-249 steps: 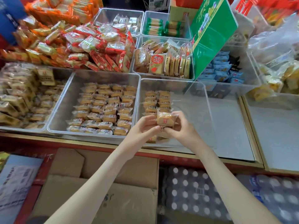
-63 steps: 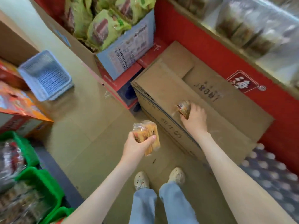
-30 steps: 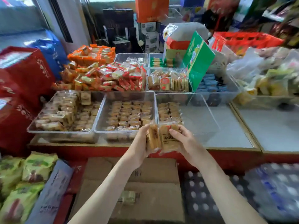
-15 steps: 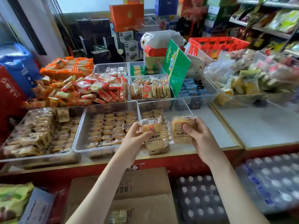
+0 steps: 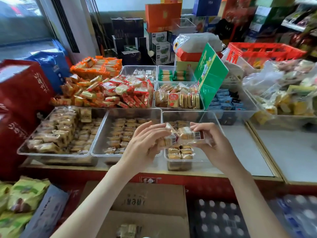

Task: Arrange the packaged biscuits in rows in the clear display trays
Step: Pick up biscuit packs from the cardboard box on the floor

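Above the front right clear tray (image 5: 207, 117), my left hand (image 5: 145, 145) grips a bundle of clear-wrapped golden biscuit packs (image 5: 169, 140). My right hand (image 5: 212, 143) pinches another biscuit pack (image 5: 188, 135), barcode side up, close beside the bundle. Two short rows of packed biscuits (image 5: 180, 152) lie at the left side of that tray, partly hidden by my hands. The middle tray (image 5: 109, 121) holds several rows of the same packs.
A heaped left tray (image 5: 56, 133) sits beside the middle one. Behind are red-wrapped snacks (image 5: 127, 93), a tray of upright packs (image 5: 178, 98) and a green box (image 5: 211, 74). A cardboard carton (image 5: 147, 208) with one loose pack (image 5: 127, 230) and bottled water (image 5: 217, 220) stand below the counter.
My hands have come together over the front right tray. The right hand's pack has turned barcode side up and moved next to the bundle in my left hand.
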Demonstrator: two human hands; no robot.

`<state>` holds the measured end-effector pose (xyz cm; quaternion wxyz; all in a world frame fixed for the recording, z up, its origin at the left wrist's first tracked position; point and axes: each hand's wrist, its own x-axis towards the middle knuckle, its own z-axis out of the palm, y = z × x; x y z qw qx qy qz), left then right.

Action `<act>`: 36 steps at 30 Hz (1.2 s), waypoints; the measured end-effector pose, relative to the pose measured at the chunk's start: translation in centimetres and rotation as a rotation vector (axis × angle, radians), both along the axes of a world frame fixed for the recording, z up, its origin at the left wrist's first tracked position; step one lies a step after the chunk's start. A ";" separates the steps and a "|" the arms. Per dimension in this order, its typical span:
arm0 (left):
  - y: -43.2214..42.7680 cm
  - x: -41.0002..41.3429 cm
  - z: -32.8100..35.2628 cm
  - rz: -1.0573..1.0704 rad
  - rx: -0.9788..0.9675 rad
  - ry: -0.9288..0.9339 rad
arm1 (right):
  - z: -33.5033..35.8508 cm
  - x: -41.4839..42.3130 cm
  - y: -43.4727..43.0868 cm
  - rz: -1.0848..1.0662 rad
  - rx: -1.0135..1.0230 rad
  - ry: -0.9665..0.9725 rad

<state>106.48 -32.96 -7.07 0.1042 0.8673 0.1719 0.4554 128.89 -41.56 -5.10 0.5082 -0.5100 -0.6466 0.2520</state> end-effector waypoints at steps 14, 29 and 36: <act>-2.0 2.4 2.0 0.136 -1.590 -0.461 | 0.4 -0.5 0.6 -0.198 -0.381 0.930; -2.9 1.2 2.0 -0.137 -2.075 -0.496 | -0.5 -3.7 -0.3 -0.134 -0.754 1.217; -2.6 1.2 1.1 -0.174 -1.855 -0.359 | -0.8 -2.9 -0.4 -0.014 -0.731 1.058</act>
